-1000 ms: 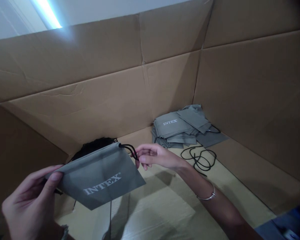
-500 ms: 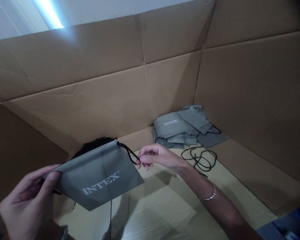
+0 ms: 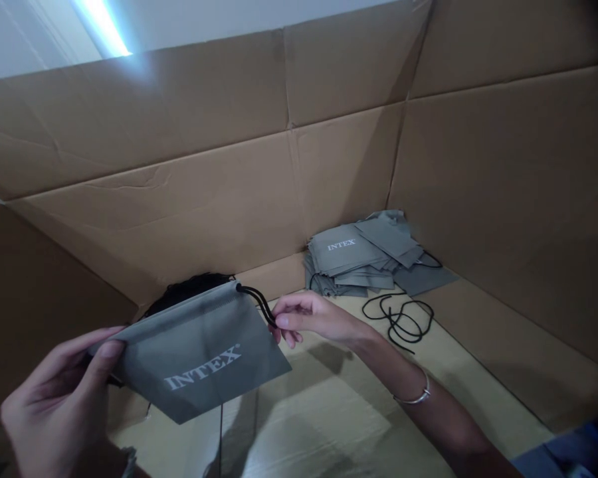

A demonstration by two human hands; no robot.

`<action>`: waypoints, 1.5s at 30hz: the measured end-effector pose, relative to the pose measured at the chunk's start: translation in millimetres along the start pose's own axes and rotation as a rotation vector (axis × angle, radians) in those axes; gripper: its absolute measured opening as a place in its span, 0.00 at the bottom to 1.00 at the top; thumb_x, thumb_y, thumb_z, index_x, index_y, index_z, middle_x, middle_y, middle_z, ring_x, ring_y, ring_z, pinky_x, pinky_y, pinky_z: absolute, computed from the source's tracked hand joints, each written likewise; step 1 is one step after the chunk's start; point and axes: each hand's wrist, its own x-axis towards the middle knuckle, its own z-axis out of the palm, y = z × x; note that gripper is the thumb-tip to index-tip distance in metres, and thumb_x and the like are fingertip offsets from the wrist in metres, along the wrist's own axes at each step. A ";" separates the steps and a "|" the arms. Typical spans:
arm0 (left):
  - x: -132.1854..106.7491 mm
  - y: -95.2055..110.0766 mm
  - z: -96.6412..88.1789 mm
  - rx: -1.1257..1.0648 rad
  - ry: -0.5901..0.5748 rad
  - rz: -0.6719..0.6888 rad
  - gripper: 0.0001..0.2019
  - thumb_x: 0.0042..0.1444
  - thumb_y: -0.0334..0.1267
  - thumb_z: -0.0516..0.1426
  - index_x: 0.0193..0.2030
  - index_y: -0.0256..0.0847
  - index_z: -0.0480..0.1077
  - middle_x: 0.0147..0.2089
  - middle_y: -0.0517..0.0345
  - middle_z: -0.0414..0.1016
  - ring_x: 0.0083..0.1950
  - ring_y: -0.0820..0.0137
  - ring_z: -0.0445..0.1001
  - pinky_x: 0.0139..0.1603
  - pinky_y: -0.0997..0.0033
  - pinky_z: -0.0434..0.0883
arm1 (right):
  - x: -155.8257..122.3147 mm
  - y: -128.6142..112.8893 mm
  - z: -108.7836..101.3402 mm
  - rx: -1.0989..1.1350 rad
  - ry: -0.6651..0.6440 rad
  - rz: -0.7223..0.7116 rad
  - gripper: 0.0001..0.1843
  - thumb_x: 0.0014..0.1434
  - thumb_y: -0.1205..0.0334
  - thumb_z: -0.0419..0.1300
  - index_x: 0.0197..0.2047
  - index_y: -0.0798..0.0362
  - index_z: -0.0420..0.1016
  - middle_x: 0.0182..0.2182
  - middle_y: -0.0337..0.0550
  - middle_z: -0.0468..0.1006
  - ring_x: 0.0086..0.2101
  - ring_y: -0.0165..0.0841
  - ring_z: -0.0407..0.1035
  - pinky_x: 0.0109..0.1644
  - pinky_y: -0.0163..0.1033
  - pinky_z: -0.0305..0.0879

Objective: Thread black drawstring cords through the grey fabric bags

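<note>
My left hand [image 3: 62, 392] pinches a flat grey fabric pouch [image 3: 197, 346]; beyond it, my right hand [image 3: 309, 316] pinches its thin black cord [image 3: 266, 307]. Cord-drawing, I judge; next needs steady tension.

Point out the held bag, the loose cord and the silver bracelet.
Held bag [image 3: 204, 346], head view: front panel.
Loose cord [image 3: 391, 320], head view: crossing strands.
Silver bracelet [image 3: 418, 400], head view: band's lower curve.

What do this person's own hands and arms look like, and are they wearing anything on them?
Both are ordinary human hands without gloves. The left hand has a greyish band at the wrist, too blurred to make out in detail. Beyond the right hand, a thin silver-coloured bangle circles the forearm. No sleeve shows on the visible part of that forearm.
</note>
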 end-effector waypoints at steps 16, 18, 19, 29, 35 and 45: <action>1.6 -12.2 21.9 0.141 -0.392 -0.249 0.18 0.48 0.49 0.65 0.41 0.40 0.77 0.35 0.59 0.76 0.29 0.74 0.65 0.22 0.79 0.59 | -4.9 27.1 -18.1 -0.082 0.155 0.130 0.14 0.56 0.52 0.67 0.33 0.56 0.75 0.32 0.43 0.78 0.29 0.26 0.68 0.32 0.32 0.61; -7.5 -33.8 41.7 0.136 -0.587 -0.330 0.21 0.50 0.53 0.63 0.43 0.38 0.76 0.35 0.57 0.77 0.32 0.72 0.68 0.24 0.78 0.60 | -13.9 47.2 -29.3 -0.109 0.216 0.184 0.14 0.57 0.52 0.65 0.32 0.55 0.74 0.32 0.44 0.77 0.29 0.27 0.67 0.31 0.33 0.61; -16.1 -46.8 52.1 0.128 -0.641 -0.353 0.22 0.48 0.54 0.63 0.41 0.36 0.77 0.35 0.54 0.77 0.33 0.70 0.70 0.27 0.77 0.63 | -20.9 58.1 -34.5 -0.126 0.246 0.214 0.14 0.58 0.52 0.65 0.31 0.55 0.73 0.30 0.44 0.76 0.27 0.27 0.66 0.30 0.33 0.60; -101.6 -137.7 43.2 0.155 -0.773 -0.535 0.25 0.65 0.55 0.50 0.49 0.34 0.72 0.48 0.47 0.77 0.49 0.63 0.76 0.53 0.55 0.70 | -78.6 132.7 -65.6 -0.389 0.297 0.620 0.16 0.61 0.51 0.58 0.31 0.56 0.68 0.19 0.35 0.70 0.14 0.22 0.58 0.16 0.29 0.49; -105.1 -146.6 -11.4 0.290 -0.691 -0.488 0.27 0.61 0.58 0.49 0.48 0.34 0.72 0.47 0.43 0.77 0.50 0.60 0.75 0.55 0.55 0.68 | -94.0 135.0 -70.7 -0.581 0.331 0.670 0.23 0.64 0.43 0.45 0.32 0.54 0.66 0.18 0.36 0.70 0.13 0.26 0.60 0.16 0.31 0.52; -129.9 -144.8 -9.1 0.451 -0.714 -0.257 0.20 0.56 0.47 0.55 0.50 0.35 0.71 0.49 0.45 0.71 0.50 0.57 0.71 0.54 0.56 0.67 | -122.2 125.1 -44.4 -1.065 0.394 0.450 0.14 0.64 0.56 0.49 0.44 0.52 0.71 0.41 0.46 0.77 0.39 0.36 0.71 0.43 0.38 0.61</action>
